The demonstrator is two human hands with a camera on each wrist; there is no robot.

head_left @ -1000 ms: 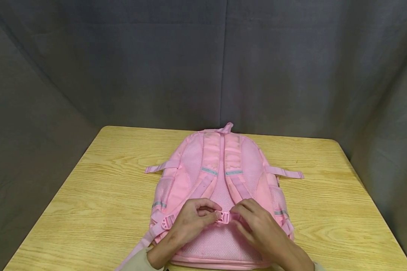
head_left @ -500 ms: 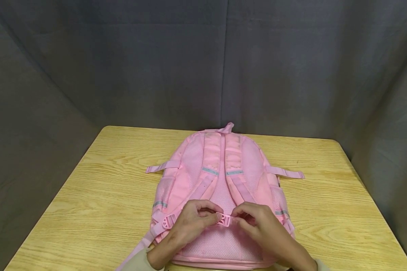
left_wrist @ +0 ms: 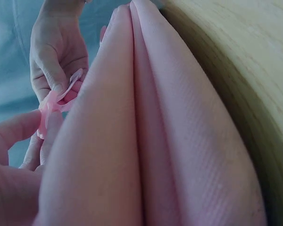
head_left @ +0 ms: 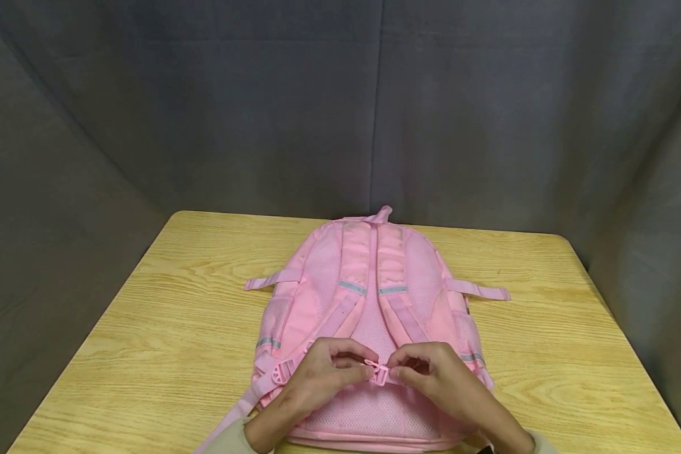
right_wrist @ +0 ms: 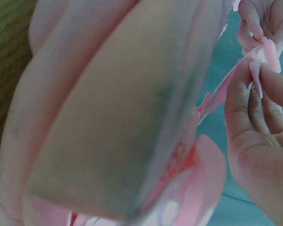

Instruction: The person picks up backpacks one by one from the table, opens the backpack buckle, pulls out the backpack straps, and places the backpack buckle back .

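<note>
A pink backpack lies on the table with its shoulder straps facing up. Above its lower back panel is a small pink plastic buckle, tilted between both hands. The left hand pinches one side of the buckle between thumb and fingertips. Close on its right, the right hand pinches the pink webbing strap where it meets the buckle. In the right wrist view a short loose end of webbing sticks out by the fingers. The left fingertips partly hide the buckle.
The wood-grain table extends on both sides of the backpack. Grey cloth hangs behind it and at the sides. A left strap with another pink buckle runs off the near edge. Side straps stick out over the table.
The buckle has turned from lying flat to tilted and shifted slightly right. The right fingers have closed in on the strap beside it. The backpack has stayed in place.
</note>
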